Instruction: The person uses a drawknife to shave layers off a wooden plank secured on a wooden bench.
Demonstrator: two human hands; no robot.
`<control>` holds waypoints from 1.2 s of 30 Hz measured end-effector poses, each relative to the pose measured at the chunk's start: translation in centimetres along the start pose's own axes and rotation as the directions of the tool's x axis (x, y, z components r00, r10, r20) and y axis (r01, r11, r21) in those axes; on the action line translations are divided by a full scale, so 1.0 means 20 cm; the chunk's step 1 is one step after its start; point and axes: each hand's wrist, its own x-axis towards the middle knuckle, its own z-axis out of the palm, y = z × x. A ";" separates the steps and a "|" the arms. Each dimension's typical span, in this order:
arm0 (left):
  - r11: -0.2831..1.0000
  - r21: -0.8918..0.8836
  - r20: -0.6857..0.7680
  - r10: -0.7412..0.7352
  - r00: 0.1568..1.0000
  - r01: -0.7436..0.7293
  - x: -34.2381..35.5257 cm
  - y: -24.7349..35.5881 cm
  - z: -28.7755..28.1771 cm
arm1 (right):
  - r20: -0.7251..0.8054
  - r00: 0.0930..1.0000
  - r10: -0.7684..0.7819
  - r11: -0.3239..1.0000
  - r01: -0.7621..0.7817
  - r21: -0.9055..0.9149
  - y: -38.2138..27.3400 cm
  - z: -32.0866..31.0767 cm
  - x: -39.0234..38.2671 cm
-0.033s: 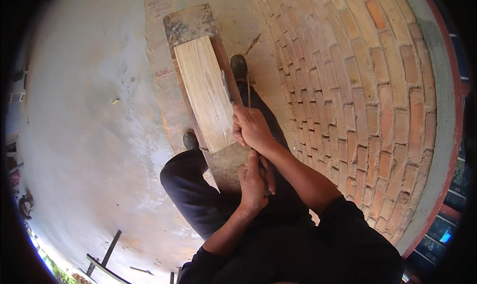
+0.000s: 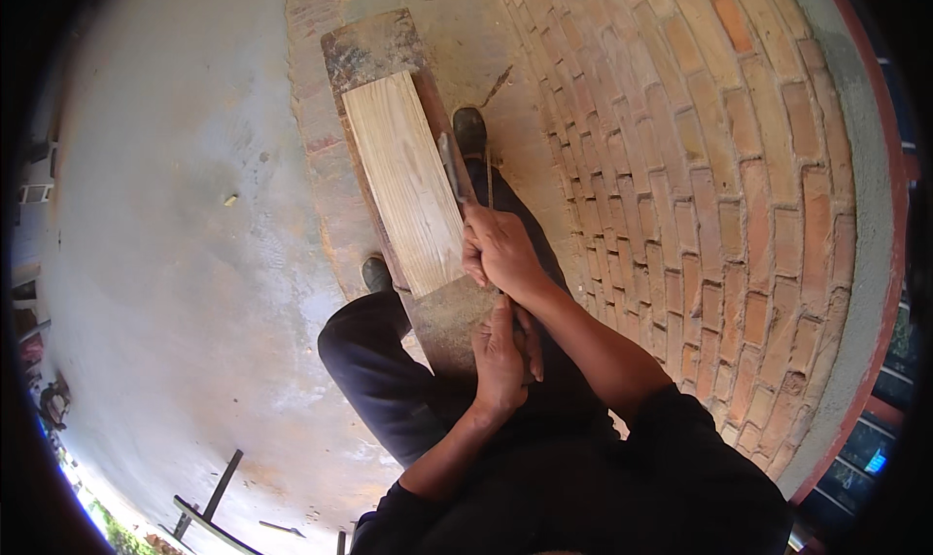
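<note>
A pale wooden board (image 2: 398,181) lies lengthwise on a darker, dust-covered plank (image 2: 369,40) between my legs. Beside the board's right edge is a long, narrow tool (image 2: 447,166) with a thin metal piece, its exact kind unclear. My right hand (image 2: 501,249) is closed on this tool near the board's lower right corner. Just below it, my left hand (image 2: 498,356) is also closed on the tool's near end, over the bare lower part of the plank. A twisted cord (image 2: 490,181) runs up to the right of the tool, toward my right shoe (image 2: 468,127).
My left shoe (image 2: 376,273) stands left of the plank on the floor (image 2: 194,263). Brick paving or brickwork (image 2: 719,263) fills the right side, bordered by a red-edged concrete strip. Dark bars (image 2: 219,487) lie or stand at the lower left.
My hands and the tool have shifted slightly to the right relative to the board. Both hands remain closed in the same grip.
</note>
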 end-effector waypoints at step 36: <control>-0.444 0.894 0.395 0.844 0.363 0.061 1.31 1.10 -0.21 | -0.433 0.843 0.320 0.945 -0.250 0.211 0.57 -0.67 -0.46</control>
